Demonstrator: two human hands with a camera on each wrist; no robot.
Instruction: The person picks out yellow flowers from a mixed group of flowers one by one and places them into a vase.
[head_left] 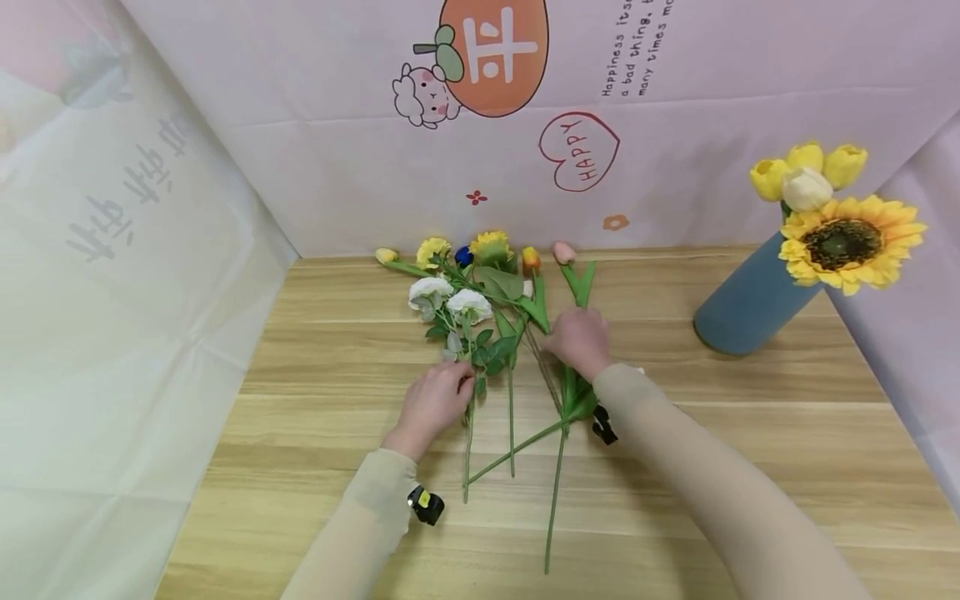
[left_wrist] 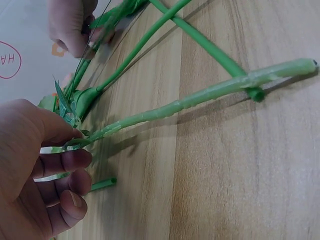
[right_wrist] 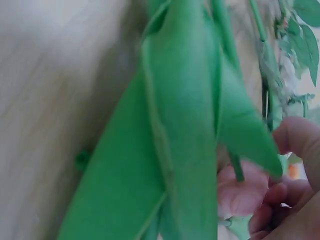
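Note:
My left hand (head_left: 438, 400) pinches the stem (left_wrist: 175, 106) of a white flower spray (head_left: 469, 305) between thumb and fingers, below its leaves. To the right, my right hand (head_left: 579, 340) has its fingers curled around a tulip stem among green leaves; which tulip it belongs to is partly hidden. A pink tulip (head_left: 564, 252) lies just beyond that hand, and an orange tulip (head_left: 531, 260) is to its left. Large green leaves (right_wrist: 180, 120) fill the right wrist view. Several stems cross on the wooden table (head_left: 322, 433) between the hands.
A yellow tulip (head_left: 386, 256), a yellow flower (head_left: 432, 252), a blue flower (head_left: 464, 257) and a sunflower (head_left: 491, 247) lie toward the back. At the right, a blue vase (head_left: 753, 296) holds several yellow tulips, a white one and a large sunflower (head_left: 847, 242). Printed cloth (head_left: 337, 167) hangs behind.

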